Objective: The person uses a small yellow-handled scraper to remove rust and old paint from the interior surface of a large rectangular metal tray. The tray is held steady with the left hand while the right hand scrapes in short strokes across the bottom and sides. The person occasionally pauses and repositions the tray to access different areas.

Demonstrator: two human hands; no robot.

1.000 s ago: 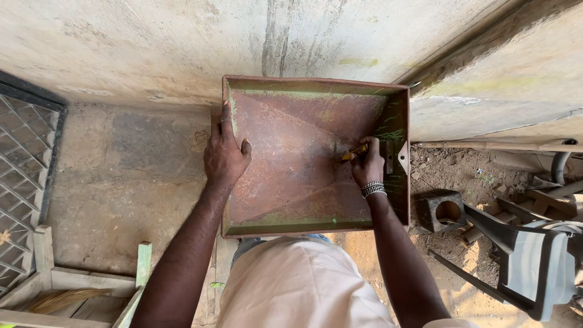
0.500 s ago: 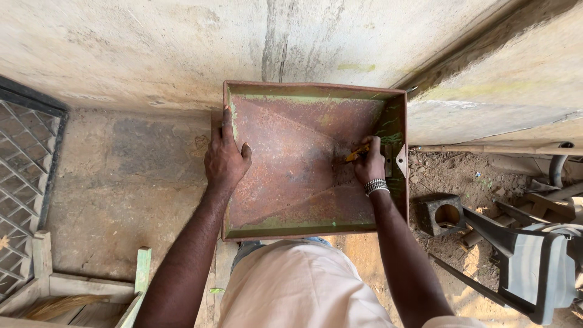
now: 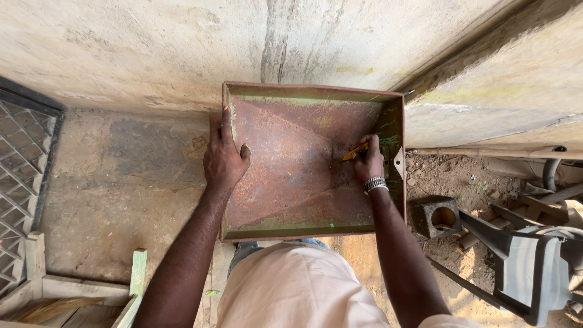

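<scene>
Rusty metal tray (image 3: 291, 182), green at the rims, stands on edge against the concrete wall (image 3: 152, 48), hollow side toward the person. Left hand (image 3: 223, 159) is closed over the tray's left rim, fingers hooked around the edge, steadying it. Right hand (image 3: 368, 161) is inside the tray near its right wall, closed around a small yellow tool (image 3: 354, 152) whose tip touches the rusted face. Judgement: the step is working the tool on the rust; best done with short strokes, the left hand pressing the tray against the wall so it does not rock, wrist clear of the sharp rim. Surroundings, relative to the tray: bare concrete floor (image 3: 121, 194) to its left, metal grille (image 3: 24, 158) further left, wooden frame (image 3: 67, 291) lower left; hollow block (image 3: 437, 215) and grey plastic chair (image 3: 534, 267) on dirt to its right.
</scene>
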